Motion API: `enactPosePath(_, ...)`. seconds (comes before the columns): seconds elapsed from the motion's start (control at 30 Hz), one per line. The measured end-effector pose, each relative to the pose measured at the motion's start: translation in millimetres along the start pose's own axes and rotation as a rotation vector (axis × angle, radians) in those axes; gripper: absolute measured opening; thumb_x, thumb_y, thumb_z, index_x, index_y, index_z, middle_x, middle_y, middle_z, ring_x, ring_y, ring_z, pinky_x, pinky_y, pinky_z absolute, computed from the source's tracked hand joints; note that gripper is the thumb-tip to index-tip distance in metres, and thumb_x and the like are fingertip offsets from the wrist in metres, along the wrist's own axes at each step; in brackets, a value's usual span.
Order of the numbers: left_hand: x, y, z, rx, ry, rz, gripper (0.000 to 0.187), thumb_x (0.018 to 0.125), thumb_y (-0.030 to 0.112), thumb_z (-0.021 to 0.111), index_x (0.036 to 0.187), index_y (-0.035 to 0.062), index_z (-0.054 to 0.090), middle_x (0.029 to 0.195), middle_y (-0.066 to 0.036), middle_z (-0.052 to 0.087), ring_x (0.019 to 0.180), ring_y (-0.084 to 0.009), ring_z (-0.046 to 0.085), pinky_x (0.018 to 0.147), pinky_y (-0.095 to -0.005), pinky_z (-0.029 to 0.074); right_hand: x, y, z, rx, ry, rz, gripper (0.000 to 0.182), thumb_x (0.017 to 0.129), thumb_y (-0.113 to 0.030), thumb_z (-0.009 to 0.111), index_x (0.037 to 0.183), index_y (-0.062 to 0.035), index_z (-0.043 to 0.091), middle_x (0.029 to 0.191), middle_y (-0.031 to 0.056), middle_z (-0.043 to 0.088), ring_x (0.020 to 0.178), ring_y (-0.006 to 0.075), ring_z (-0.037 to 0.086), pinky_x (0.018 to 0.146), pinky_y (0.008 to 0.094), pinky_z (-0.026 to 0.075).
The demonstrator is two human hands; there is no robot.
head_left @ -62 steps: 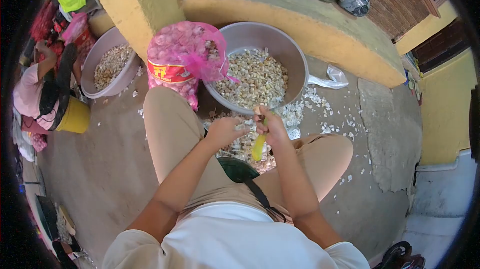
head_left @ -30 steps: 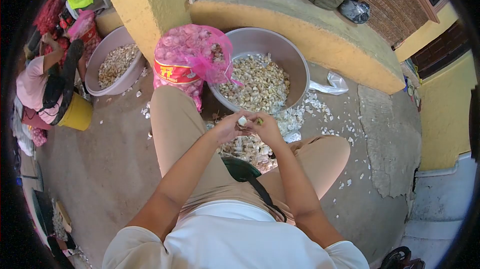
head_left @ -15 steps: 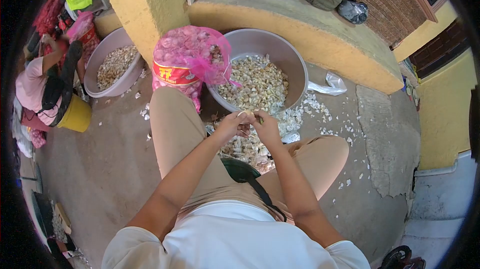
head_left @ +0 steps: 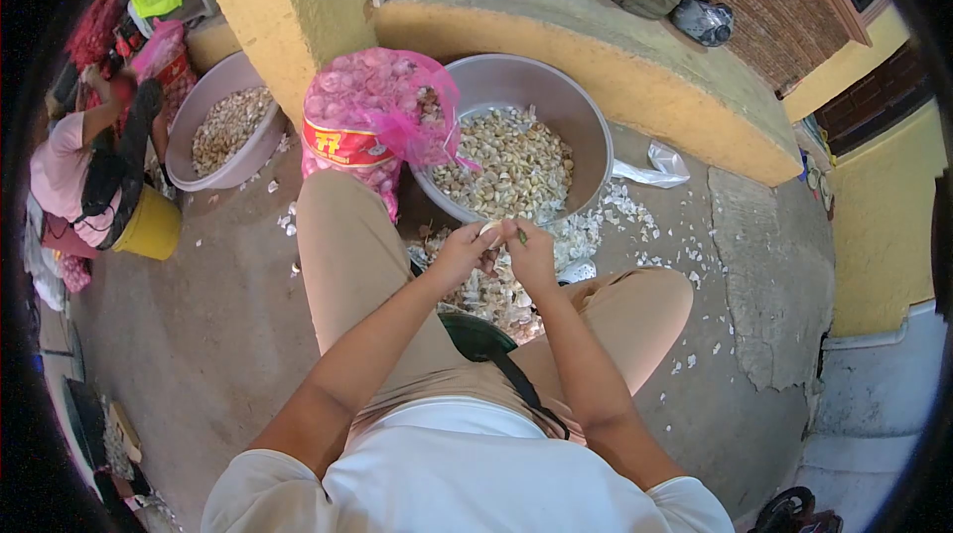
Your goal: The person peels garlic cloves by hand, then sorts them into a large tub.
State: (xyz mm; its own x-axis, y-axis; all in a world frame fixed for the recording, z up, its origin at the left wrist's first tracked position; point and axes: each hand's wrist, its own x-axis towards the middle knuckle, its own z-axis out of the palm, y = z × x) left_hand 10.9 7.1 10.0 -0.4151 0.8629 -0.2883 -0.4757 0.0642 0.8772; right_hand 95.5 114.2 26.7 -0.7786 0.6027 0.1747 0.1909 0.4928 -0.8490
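Observation:
In the head view my left hand (head_left: 465, 255) is closed around a pale garlic clove (head_left: 490, 226), pinched at the fingertips. My right hand (head_left: 530, 253) meets it there, closed on a small green thing (head_left: 521, 235) that shows between thumb and fingers; its kind is mostly hidden. Both hands are above a heap of garlic skins (head_left: 501, 300) between my knees. Just beyond them stands a large grey tub (head_left: 594, 126) part filled with garlic cloves (head_left: 511, 166). To its left a pink net bag (head_left: 362, 101) of garlic bulbs leans by my knee.
A co-worker (head_left: 74, 171) sits at the left near a yellow bucket (head_left: 151, 223) and a second tub (head_left: 184, 161) of cloves. Loose skins and a white plastic bag (head_left: 660, 168) lie on the floor at right. A low ledge (head_left: 586, 57) runs behind.
My fingers have shifted slightly around the clove, and the right hand has turned a little, showing more of the green thing. The clove stays between both hands.

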Motion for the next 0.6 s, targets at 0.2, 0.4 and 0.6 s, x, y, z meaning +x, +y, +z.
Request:
enactPosePath(0.2, -6, 7, 3, -0.063, -0.008, 0.036, 0.031, 0.085, 0.031, 0.046, 0.095, 0.0012, 0.049, 0.063, -0.002, 0.045, 0.046, -0.0090, 0.044, 0.052, -0.0285, 0.051, -2, 0, 3, 0.205, 0.017, 0.094, 0.027, 0.083, -0.022, 0.050, 0.073, 0.0016, 0.057, 0.051, 0.0026, 0.046, 0.047, 0.0086, 0.040, 0.044, 0.0246, 0.033)
enactPosePath(0.4, -3, 9, 4, 0.054, 0.071, 0.028, 0.030, 0.085, 0.029, 0.045, 0.097, 0.0019, 0.049, 0.067, -0.003, 0.047, 0.049, -0.0089, 0.045, 0.047, -0.0256, 0.047, -11, -14, 10, 0.180, 0.120, 0.171, 0.026, 0.084, -0.023, 0.049, 0.076, 0.0009, 0.057, 0.053, 0.0039, 0.048, 0.049, 0.0096, 0.042, 0.046, 0.0251, 0.034)
enactPosePath(0.6, -5, 4, 11, 0.399, 0.307, 0.302, 0.030, 0.085, 0.027, 0.042, 0.090, -0.0011, 0.054, 0.070, -0.006, 0.054, 0.061, -0.0109, 0.050, 0.056, -0.0267, 0.042, -14, -22, 21, 0.132, 0.166, 0.096, 0.023, 0.082, -0.021, 0.049, 0.077, 0.0008, 0.057, 0.059, 0.0155, 0.053, 0.052, 0.0239, 0.050, 0.051, 0.0320, 0.039)
